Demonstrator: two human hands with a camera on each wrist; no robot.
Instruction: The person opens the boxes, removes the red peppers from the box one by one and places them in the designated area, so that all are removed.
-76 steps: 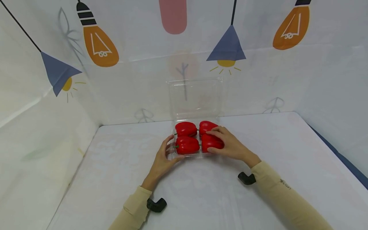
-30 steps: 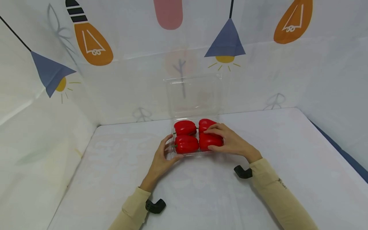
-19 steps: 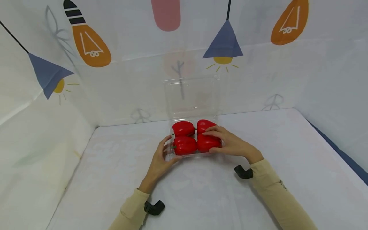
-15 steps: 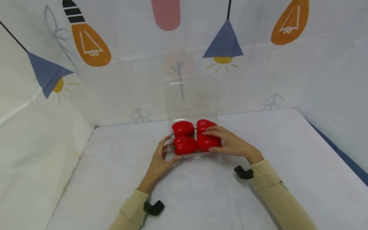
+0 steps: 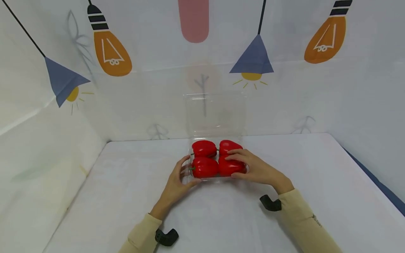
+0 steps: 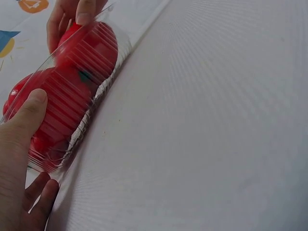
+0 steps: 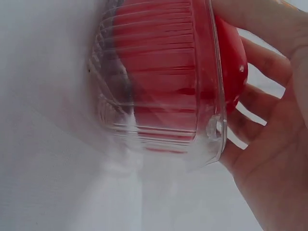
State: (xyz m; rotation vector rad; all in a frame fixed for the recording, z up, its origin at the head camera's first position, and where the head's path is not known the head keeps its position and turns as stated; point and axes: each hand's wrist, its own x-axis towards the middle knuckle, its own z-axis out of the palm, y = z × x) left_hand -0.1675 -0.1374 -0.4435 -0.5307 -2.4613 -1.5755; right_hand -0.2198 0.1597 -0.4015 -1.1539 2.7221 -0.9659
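A clear plastic clamshell box stands on the table with several red bell peppers in its base, two in the far row and two in the near row. Its see-through lid is raised at the back. My left hand grips the near left corner, thumb along the front wall and fingers at the left side. With fingers and thumb curled over it, my right hand holds the near right pepper. The near left pepper lies against that one. Behind are the far left pepper and far right pepper.
A white cloth covers the table. Printed white sheeting rises behind the box and along the left side. Black curved pieces, one by the left cuff and one by the right cuff, stick out at the wrists.
The near right pepper has shifted slightly left against its neighbour, and its stem is now hidden. Both hands keep their holds. The head view has tilted, so the scene sits lower.
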